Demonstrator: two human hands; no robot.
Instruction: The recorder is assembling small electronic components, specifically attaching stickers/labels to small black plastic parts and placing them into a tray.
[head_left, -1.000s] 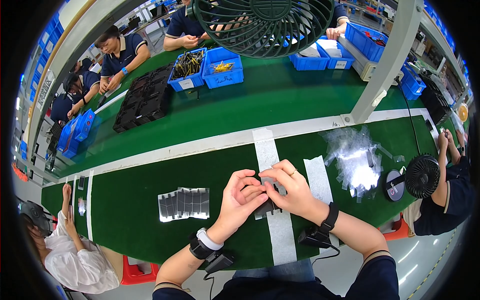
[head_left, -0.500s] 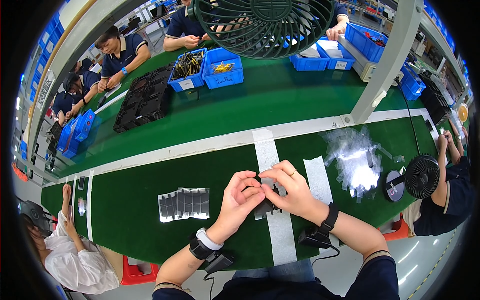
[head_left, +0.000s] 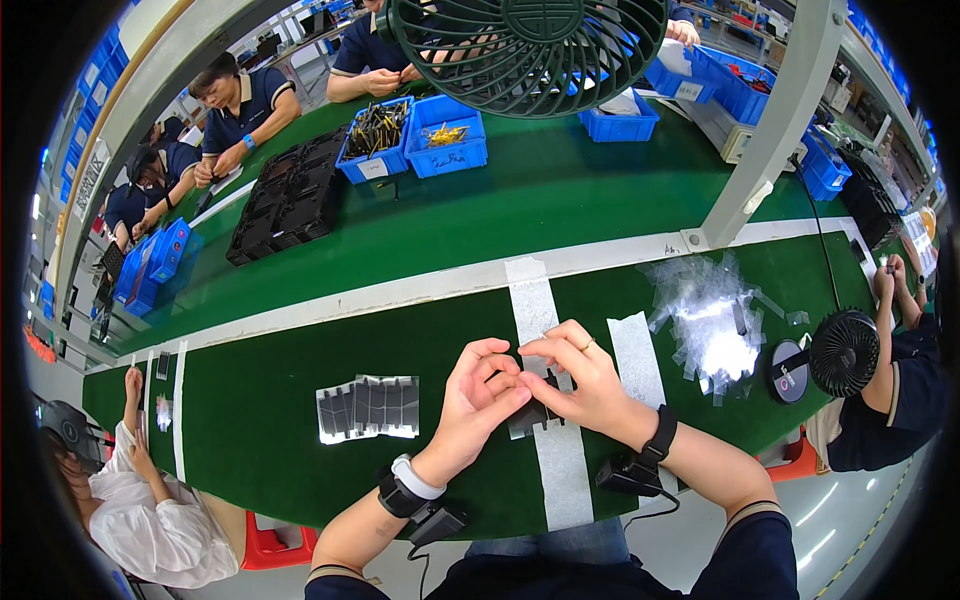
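My left hand [head_left: 482, 396] and my right hand [head_left: 582, 378] meet over the middle of the near work surface. Thumb and fingers of each are bent together in a pinch, fingertips almost touching. Whatever lies between the tips is too small and too covered to make out. Just beneath them, a dark flat piece [head_left: 524, 424] lies partly over a white tape strip [head_left: 562, 480], mostly hidden by my fingers. To the left of my left hand lies an overlapping row of dark film pieces with clear edges [head_left: 368, 408].
A heap of clear plastic films [head_left: 715, 335] and a small black fan [head_left: 843, 352] are to the right. Beyond the white ledge stand black trays [head_left: 285, 200] and blue bins [head_left: 447, 150]. A grey post [head_left: 770, 130] and large fan [head_left: 530, 50] rise ahead. Co-workers sit around.
My hands stay almost still, fingers barely shifting. Across the table, a co-worker's blue bin has moved up and back from its place beside another bin.
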